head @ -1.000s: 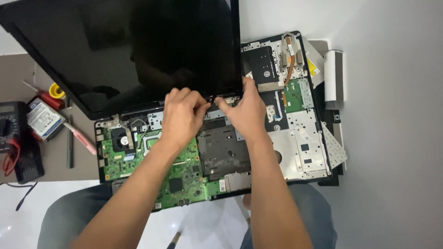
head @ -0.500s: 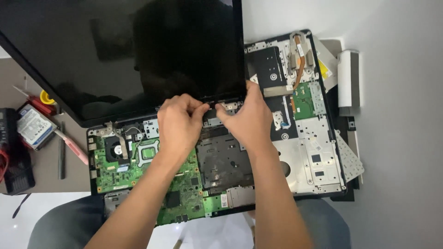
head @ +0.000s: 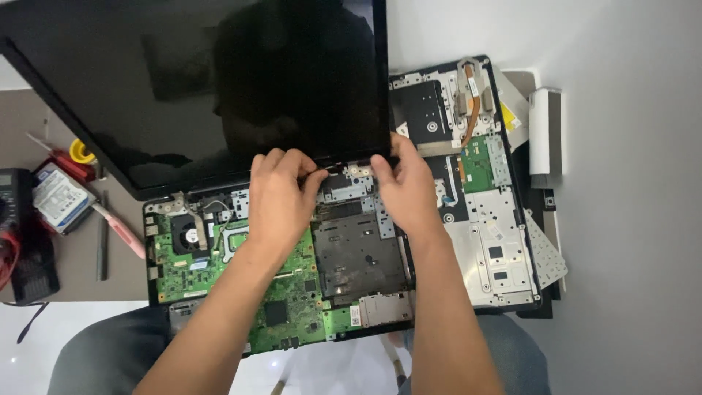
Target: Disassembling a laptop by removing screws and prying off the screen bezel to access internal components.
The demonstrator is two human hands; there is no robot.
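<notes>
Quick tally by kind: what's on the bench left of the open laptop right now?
Multimeter: 1
Hard drive: 1
Red-handled tool: 1
Yellow tape roll: 1
Pink tool: 1
Dark slim tool: 1
Total: 6

A grey-brown desk (head: 73,285) fills the left part of the view. To the right there is a plain white wall (head: 629,219) (smooth, evenly lit). Below the desk, a pale glossy floor (head: 44,351) reflects soft light.

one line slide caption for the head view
Both hands, left hand and right hand, at the screen panel hinge edge above an opened laptop's motherboard.
</notes>
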